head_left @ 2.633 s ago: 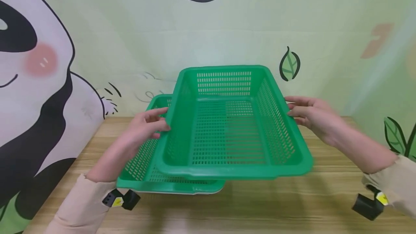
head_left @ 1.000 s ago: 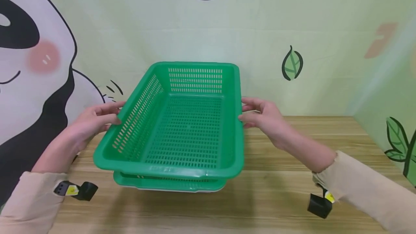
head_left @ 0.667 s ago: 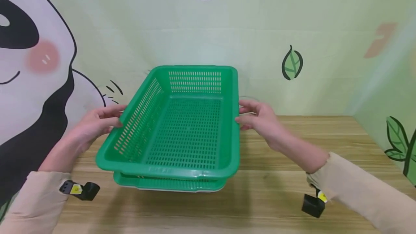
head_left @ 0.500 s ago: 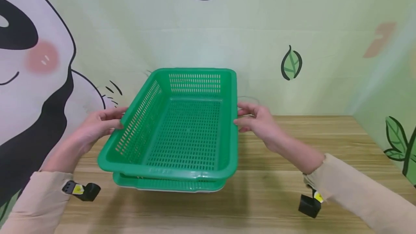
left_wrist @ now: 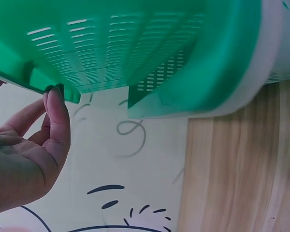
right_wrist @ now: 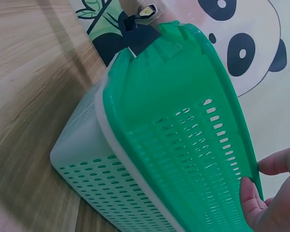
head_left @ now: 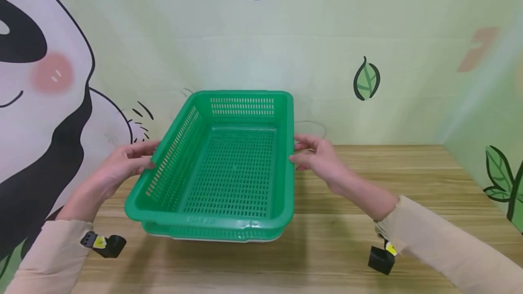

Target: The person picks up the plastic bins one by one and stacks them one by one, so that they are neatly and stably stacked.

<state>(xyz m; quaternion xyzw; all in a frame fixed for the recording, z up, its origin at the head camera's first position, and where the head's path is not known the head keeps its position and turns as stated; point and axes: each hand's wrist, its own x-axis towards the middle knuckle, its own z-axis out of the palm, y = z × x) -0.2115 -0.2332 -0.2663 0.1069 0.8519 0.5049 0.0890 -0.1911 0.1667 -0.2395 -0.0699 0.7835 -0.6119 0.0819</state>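
A green rectangular plastic basket (head_left: 208, 221) with slotted walls is held level between both hands. My left hand (head_left: 122, 162) pinches its left rim between thumb and fingers, and the left wrist view shows those fingertips (left_wrist: 54, 94) at the rim's edge. On the opposite side, my right hand (head_left: 316, 158) grips the right rim. Under the held basket sits a second green basket (head_left: 212, 232), mostly covered, with only its front rim showing in the head view. That lower one rests inside a white slotted basket (right_wrist: 82, 142) on the table. The held basket's bottom dips into the lower one.
The baskets stand on a wood-grain table (head_left: 392, 185). Behind it hangs a pale green cloth backdrop (head_left: 327, 35) printed with a panda and leaves. Each sleeve carries a small black wrist camera, the left one (head_left: 112, 246) and the right one (head_left: 382, 260).
Both hands have carried the upper basket leftward from the right until it lines up over the lower stack. Since then it has sunk steadily toward it.
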